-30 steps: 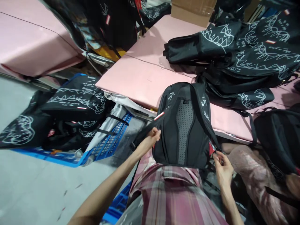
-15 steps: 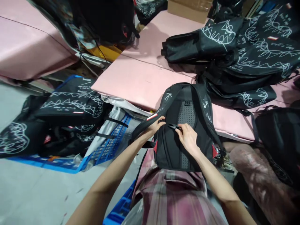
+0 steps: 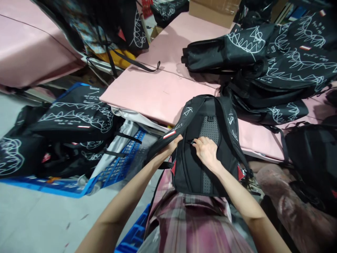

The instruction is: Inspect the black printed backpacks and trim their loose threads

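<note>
A pink-covered worktop (image 3: pixel 147 89) stretches away in front of the wearer. A heap of black bags (image 3: pixel 292 66) with white scribbled drawings covers its right side. On the floor to the left, a blue basket (image 3: pixel 84 191) holds more such bags. In the centre, one black backpack (image 3: pixel 196 179) lies straps up, its bottom end at the wearer's plaid lap and its top against the worktop's near edge; its long axis runs straight away from the wearer. The right hand (image 3: pixel 206 149) is over the middle of the bag, fingertips pinched on a small tool (image 3: pixel 193 142), mostly hidden, that pokes out toward the left. The left hand (image 3: pixel 173 144) is at the bag's left edge, beside a shoulder strap (image 3: pixel 159 144); whether it grips the strap I cannot tell. A narrow gap separates the hands, with the tool between, nearer the right.
</note>
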`<action>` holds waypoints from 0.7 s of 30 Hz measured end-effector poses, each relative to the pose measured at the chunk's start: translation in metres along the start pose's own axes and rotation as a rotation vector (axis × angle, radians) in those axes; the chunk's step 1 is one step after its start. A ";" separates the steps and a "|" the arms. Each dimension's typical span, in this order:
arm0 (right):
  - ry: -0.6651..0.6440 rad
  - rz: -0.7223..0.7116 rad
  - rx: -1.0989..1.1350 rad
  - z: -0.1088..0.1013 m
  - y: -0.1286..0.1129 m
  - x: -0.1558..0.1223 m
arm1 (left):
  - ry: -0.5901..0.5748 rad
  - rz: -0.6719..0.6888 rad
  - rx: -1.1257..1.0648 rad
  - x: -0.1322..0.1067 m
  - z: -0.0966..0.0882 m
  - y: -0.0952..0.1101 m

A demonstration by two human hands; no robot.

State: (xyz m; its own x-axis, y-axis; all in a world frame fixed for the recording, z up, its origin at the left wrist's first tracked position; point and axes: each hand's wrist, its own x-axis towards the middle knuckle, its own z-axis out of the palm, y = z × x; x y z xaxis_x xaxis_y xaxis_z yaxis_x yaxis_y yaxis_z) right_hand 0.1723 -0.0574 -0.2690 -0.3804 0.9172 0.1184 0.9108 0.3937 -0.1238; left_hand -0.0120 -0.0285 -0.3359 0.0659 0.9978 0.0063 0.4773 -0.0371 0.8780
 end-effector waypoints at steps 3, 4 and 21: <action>-0.009 0.002 0.003 0.000 0.000 -0.001 | -0.005 0.005 0.000 0.001 0.000 0.000; -0.013 -0.002 -0.001 0.000 -0.001 0.000 | -0.002 0.003 0.002 0.001 0.000 0.001; -0.122 0.007 0.059 0.000 0.001 0.003 | -0.108 0.018 0.074 0.017 -0.024 0.019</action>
State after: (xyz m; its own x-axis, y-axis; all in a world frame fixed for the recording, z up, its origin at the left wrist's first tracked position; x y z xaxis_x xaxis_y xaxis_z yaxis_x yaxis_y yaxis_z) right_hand 0.1721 -0.0544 -0.2684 -0.3938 0.9192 -0.0030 0.9040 0.3867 -0.1824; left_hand -0.0224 -0.0105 -0.3079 0.1671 0.9854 -0.0328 0.5379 -0.0632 0.8406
